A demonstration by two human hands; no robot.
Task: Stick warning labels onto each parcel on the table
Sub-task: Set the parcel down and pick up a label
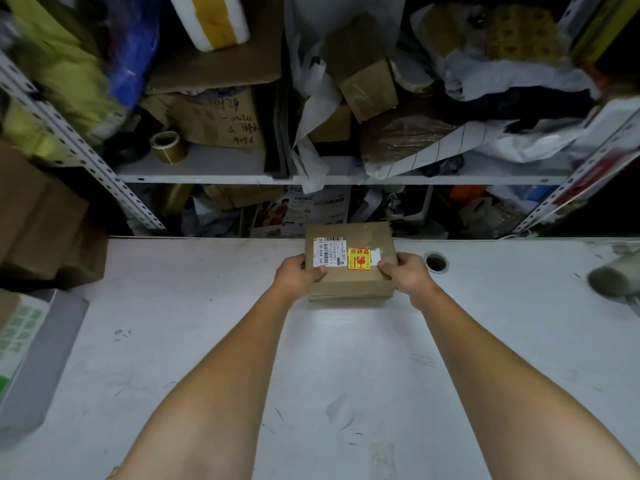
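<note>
Head view, looking down along both forearms. Grips a brown cardboard parcel [349, 282] at the far edge of the white table [207, 306], just short of the metal shelving [207, 174] behind. Left hand [294, 277] curled round the parcel's left end, thumb pressed on top at the corner of the white shipping label [325, 252]. Right hand [407, 273] curled round the right end, thumb on top beside a small white patch. Already bears a yellow-and-red warning label [359, 258] on the top face, just right of the shipping label and flat as far as can be told. Cannot tell whether the underside rests on the table or hangs just above it.

Judged: sticking done on this one; seating the label and parking the box remain. To do that well:

- Keep both thumbs off the sticker so as not to lift an edge.
- Run a thumb across it once, centre outward, if any corner looks raised.
- Hold the box level and set it down squarely, away from the round cable hole [435, 263] to the right and not overhanging the back edge.
- Leave the barcode uncovered.
- Then turn to the brown cartons [34, 220] at the left margin, possibly next in line. Cannot tell from here whether labelled.
</note>
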